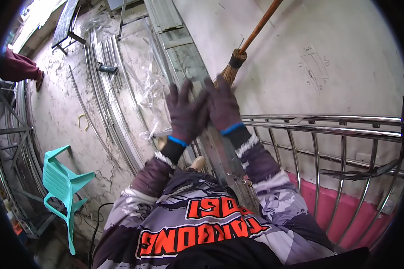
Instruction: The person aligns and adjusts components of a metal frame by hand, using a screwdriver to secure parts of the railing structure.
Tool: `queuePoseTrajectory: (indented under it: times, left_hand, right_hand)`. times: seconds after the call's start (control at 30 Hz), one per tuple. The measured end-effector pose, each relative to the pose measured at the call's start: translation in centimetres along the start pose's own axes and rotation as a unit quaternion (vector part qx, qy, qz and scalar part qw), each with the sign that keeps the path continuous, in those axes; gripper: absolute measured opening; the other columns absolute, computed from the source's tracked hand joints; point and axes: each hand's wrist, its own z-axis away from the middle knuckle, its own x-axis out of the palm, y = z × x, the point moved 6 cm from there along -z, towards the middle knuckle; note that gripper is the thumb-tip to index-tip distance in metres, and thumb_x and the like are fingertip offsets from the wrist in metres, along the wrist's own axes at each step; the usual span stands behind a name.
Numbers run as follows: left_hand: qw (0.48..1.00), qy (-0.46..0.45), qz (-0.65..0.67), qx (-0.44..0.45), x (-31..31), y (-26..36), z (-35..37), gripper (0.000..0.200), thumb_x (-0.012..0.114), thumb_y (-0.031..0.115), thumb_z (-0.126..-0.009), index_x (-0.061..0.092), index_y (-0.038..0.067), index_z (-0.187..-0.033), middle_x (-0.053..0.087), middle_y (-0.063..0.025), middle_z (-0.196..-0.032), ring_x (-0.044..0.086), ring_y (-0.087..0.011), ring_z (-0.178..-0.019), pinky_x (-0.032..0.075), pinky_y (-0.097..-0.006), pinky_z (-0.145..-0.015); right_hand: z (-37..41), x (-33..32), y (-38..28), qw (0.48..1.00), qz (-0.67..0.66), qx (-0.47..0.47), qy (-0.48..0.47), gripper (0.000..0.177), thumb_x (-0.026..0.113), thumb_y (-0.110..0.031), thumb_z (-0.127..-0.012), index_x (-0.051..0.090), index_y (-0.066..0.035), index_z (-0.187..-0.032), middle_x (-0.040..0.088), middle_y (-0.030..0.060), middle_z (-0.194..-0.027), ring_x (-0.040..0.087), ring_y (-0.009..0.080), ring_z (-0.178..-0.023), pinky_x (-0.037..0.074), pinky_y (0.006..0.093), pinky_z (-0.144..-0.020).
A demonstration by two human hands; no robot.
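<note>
1. A printed jersey (197, 224) with orange lettering fills the bottom, nearest the camera.
2. A stainless steel grille (327, 130) stands at the right, against the wall.
3. A long metal strip (188, 62) runs from the floor up to the chest. It looks bare above the gloves, and its lower stretch is hidden.
4. Clear plastic film (150, 94) lies crumpled just beside the strip, apparently already off it.
5. The left hand (186, 114) and right hand (222, 107) are gloved, fingers spread, pressed flat on the strip, touching each other.
6. A broom (232, 67) leans just behind.
</note>
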Motion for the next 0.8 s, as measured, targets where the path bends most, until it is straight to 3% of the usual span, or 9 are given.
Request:
queuePoseTrajectory:
  times: [0.1,0.2,0.3,0.37,0.43,0.5,0.57,0.7,0.8]
  left_hand:
    - [0.998,-0.029,0.052,0.018,0.0,4.0,6.2,0.054,0.080,0.041,-0.085,0.074,0.028,-0.137,0.039,-0.0189,-0.167,0.025,-0.0558,-0.156,0.030,-0.0697,-0.117]
    - [0.997,-0.010,0.066,0.042,-0.9,5.1,7.4,0.045,0.079,0.038,-0.089,0.077,0.026,-0.132,0.035,-0.0194,-0.172,0.020,-0.0542,-0.161,0.025,-0.0704,-0.121]
    - [0.998,0.030,0.041,0.039,-0.6,2.1,3.2,0.046,0.078,0.041,-0.089,0.077,0.027,-0.133,0.036,-0.0190,-0.172,0.021,-0.0538,-0.160,0.024,-0.0690,-0.122]
    - [1.000,0.002,0.018,-0.011,-0.5,-0.2,-1.0,0.046,0.077,0.042,-0.091,0.077,0.028,-0.135,0.037,-0.0200,-0.171,0.022,-0.0550,-0.160,0.024,-0.0673,-0.123]
    - [1.000,0.000,-0.002,-0.022,0.1,-1.4,-3.1,0.045,0.077,0.041,-0.092,0.076,0.028,-0.136,0.038,-0.0205,-0.171,0.022,-0.0558,-0.159,0.024,-0.0672,-0.123]
    - [0.998,0.035,-0.031,-0.029,0.5,-2.3,-3.8,0.045,0.076,0.039,-0.093,0.075,0.030,-0.137,0.045,-0.0231,-0.164,0.031,-0.0605,-0.152,0.027,-0.0706,-0.117]
    - [0.999,0.026,-0.012,-0.028,0.3,-1.1,-2.3,0.046,0.077,0.040,-0.092,0.076,0.029,-0.137,0.044,-0.0230,-0.165,0.030,-0.0606,-0.152,0.027,-0.0708,-0.119]
    - [0.997,-0.008,0.073,-0.015,-0.4,2.5,6.2,0.049,0.081,0.040,-0.089,0.076,0.029,-0.136,0.039,-0.0200,-0.170,0.027,-0.0585,-0.155,0.028,-0.0708,-0.121]
    - [0.996,-0.026,0.084,-0.021,-0.5,3.2,8.0,0.050,0.083,0.038,-0.086,0.077,0.030,-0.135,0.035,-0.0182,-0.173,0.024,-0.0569,-0.158,0.028,-0.0713,-0.120]
  right_hand:
    - [8.6,-1.9,0.4,0.999,-0.028,0.023,-0.028,0.060,0.062,-0.021,-0.103,0.053,-0.018,-0.161,0.039,0.0269,-0.166,0.046,0.0501,-0.148,0.044,0.0580,-0.120]
    - [11.3,-3.0,-0.4,0.998,0.025,0.038,-0.037,0.059,0.062,-0.018,-0.103,0.053,-0.018,-0.161,0.038,0.0273,-0.167,0.045,0.0509,-0.149,0.043,0.0575,-0.121]
    - [5.0,-0.9,0.4,0.999,0.024,0.015,-0.041,0.061,0.063,-0.019,-0.102,0.051,-0.019,-0.163,0.038,0.0265,-0.168,0.045,0.0508,-0.148,0.042,0.0581,-0.121]
    - [-0.2,0.4,0.7,0.999,0.035,-0.036,0.008,0.062,0.063,-0.020,-0.101,0.052,-0.020,-0.162,0.040,0.0246,-0.167,0.046,0.0497,-0.147,0.043,0.0574,-0.119]
    - [-4.4,1.0,0.4,0.998,0.059,-0.029,-0.007,0.060,0.063,-0.020,-0.102,0.053,-0.021,-0.161,0.042,0.0237,-0.166,0.047,0.0492,-0.146,0.044,0.0566,-0.118]
    - [-5.2,1.0,0.2,0.996,0.083,-0.029,-0.018,0.058,0.062,-0.020,-0.102,0.055,-0.021,-0.160,0.044,0.0227,-0.165,0.048,0.0488,-0.145,0.045,0.0558,-0.117]
    - [-3.0,1.0,0.4,0.999,0.043,0.002,-0.009,0.056,0.061,-0.021,-0.103,0.056,-0.020,-0.159,0.045,0.0216,-0.164,0.049,0.0487,-0.143,0.045,0.0558,-0.117]
    - [6.7,-1.5,-0.5,0.999,0.024,-0.037,-0.010,0.052,0.062,-0.021,-0.103,0.060,-0.017,-0.155,0.042,0.0219,-0.166,0.043,0.0486,-0.149,0.044,0.0581,-0.117]
    - [8.7,-2.7,-1.6,0.999,0.036,-0.022,-0.025,0.054,0.062,-0.020,-0.102,0.059,-0.016,-0.155,0.040,0.0221,-0.167,0.042,0.0485,-0.151,0.043,0.0585,-0.118]
